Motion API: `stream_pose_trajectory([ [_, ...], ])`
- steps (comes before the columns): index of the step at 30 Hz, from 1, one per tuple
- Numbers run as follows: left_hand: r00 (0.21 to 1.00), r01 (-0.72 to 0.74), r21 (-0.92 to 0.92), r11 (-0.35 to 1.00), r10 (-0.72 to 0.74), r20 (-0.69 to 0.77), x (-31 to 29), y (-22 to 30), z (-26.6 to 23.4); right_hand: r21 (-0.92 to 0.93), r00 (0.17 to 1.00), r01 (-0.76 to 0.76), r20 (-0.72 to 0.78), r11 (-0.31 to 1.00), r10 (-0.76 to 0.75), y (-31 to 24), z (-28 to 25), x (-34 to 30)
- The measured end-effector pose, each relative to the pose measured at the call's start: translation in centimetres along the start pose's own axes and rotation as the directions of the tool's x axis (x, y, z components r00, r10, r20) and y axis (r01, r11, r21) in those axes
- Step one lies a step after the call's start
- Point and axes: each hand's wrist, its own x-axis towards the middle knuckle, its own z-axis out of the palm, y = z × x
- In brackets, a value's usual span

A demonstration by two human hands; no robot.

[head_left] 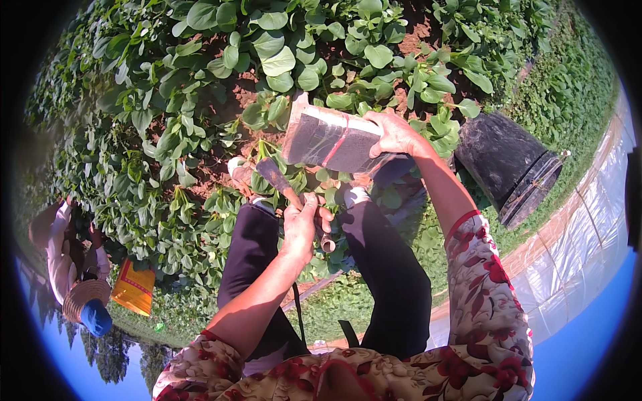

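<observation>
My left hand (pixel 301 224) is closed around a small hand tool (pixel 272 175) with a flat, dark metal blade and a brownish handle. The blade points up and to the left, above the leafy plants. With my right hand (pixel 398 136) I grip the upper right edge of a dark, boxy block (pixel 328 139). It has pale edges, what looks like clear wrapping, and a pinkish-red band around it. The block is tilted over the plants beyond my knees; its underside is hidden.
Low, broad-leaved green plants (pixel 167 120) grow thickly from reddish soil (pixel 244 90). A black bucket (pixel 501 160) lies tipped at right, before plastic sheeting (pixel 568 260). At left a person in a straw hat (pixel 83 294) bends near a yellow bag (pixel 134 287).
</observation>
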Motion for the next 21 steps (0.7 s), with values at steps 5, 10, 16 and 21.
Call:
stream_pose_trajectory([
  [5,1.0,-0.004,-0.016,1.0,0.005,0.025,0.1,-0.1,0.0,0.174,0.971,-0.114,0.228,0.978,0.073,0.7,-4.1,1.9],
  [10,1.0,-0.008,-0.003,1.0,0.008,0.03,0.4,-0.3,-0.1,0.516,0.927,-0.246,0.373,0.82,0.043,3.3,-5.9,1.5],
  [16,1.0,-0.013,-0.019,1.0,0.013,0.002,0.1,-0.1,0.3,0.596,0.932,-0.21,0.361,0.775,-0.025,2.8,-5.6,4.0],
  [21,1.0,-0.006,-0.036,0.999,0.006,-0.007,0.1,-0.1,0.4,0.52,0.951,-0.229,0.301,0.823,0.074,2.7,-4.7,4.6],
])
